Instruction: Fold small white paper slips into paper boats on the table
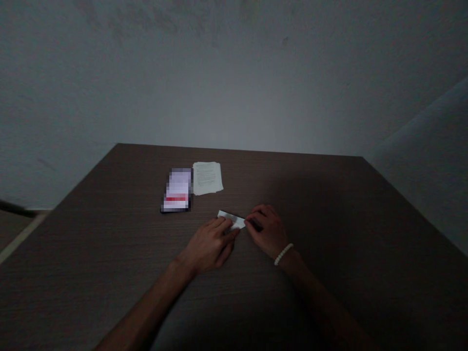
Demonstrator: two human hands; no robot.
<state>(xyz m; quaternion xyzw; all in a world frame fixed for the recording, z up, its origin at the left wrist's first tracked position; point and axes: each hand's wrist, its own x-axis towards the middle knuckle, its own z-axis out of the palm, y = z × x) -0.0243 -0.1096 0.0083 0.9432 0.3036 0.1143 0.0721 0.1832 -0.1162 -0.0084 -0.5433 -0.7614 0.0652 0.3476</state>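
Note:
A small strip of folded white paper [238, 222] lies slantwise on the brown table between my two hands. The fingers of my left hand [209, 243] are bent together over its left part, holding it down against the tabletop, with the thumb along its near edge. At the strip's right end, my right hand [268, 231] pinches the corner between thumb and forefinger. A band of pale beads [283, 254] circles the right wrist. My fingers cover part of the strip, so its exact folds are hard to make out in the dim light.
A stack of white printed paper sheets [207, 178] lies beyond my left hand. Left of it is a phone [177, 190] with a lit, blurred-out screen. The dark wooden table [109, 195] meets a grey wall [234, 87] at its far edge.

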